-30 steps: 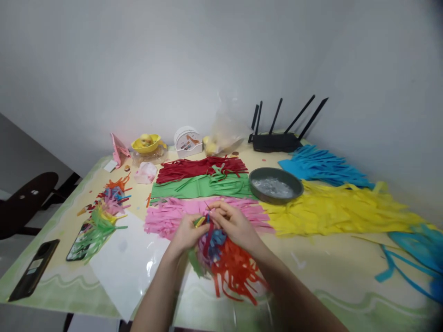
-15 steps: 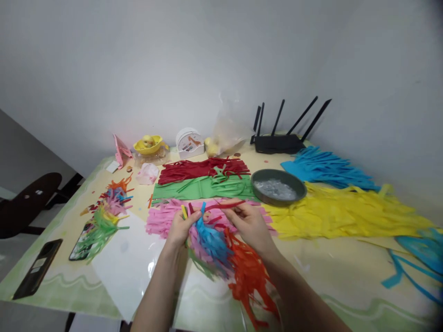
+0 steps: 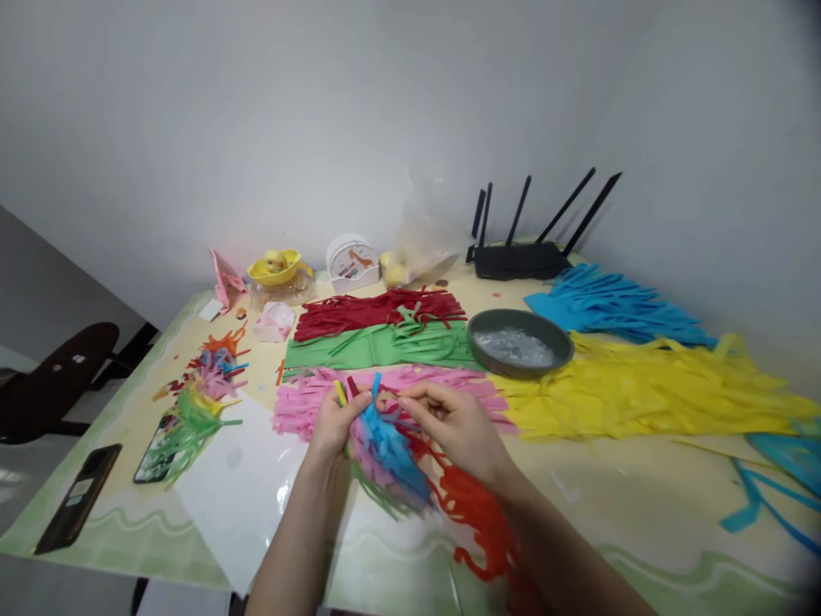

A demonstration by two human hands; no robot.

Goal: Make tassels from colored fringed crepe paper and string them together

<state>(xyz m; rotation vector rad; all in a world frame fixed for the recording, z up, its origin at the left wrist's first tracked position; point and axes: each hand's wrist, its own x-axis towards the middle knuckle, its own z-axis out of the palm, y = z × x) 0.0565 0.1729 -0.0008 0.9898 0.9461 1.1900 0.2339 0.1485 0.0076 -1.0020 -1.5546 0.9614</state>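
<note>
Both my hands meet over the pink paper strips (image 3: 308,409) near the table's front. My left hand (image 3: 337,421) is closed round the top of a bundle of coloured paper strips (image 3: 388,453): blue, pink, green, yellow and red ends fan out below and above its fingers. My right hand (image 3: 452,421) pinches the same bundle at its top, thumb and fingers pressed together next to the left fingertips. Orange-red strips (image 3: 481,530) hang under my right forearm.
Rows of cut paper lie on the table: red (image 3: 378,310), green (image 3: 378,344), yellow (image 3: 641,389), blue (image 3: 616,304). A grey dish (image 3: 521,344), a black router (image 3: 526,257), a finished mixed bundle (image 3: 198,398), two phones (image 3: 77,498), a white sheet (image 3: 244,488) and a yellow bowl (image 3: 275,267) stand about.
My hands lifted the bundle and spread it, so the blue strips now show on top. The right hand drew a red strip out, then came back to the left fingertips.
</note>
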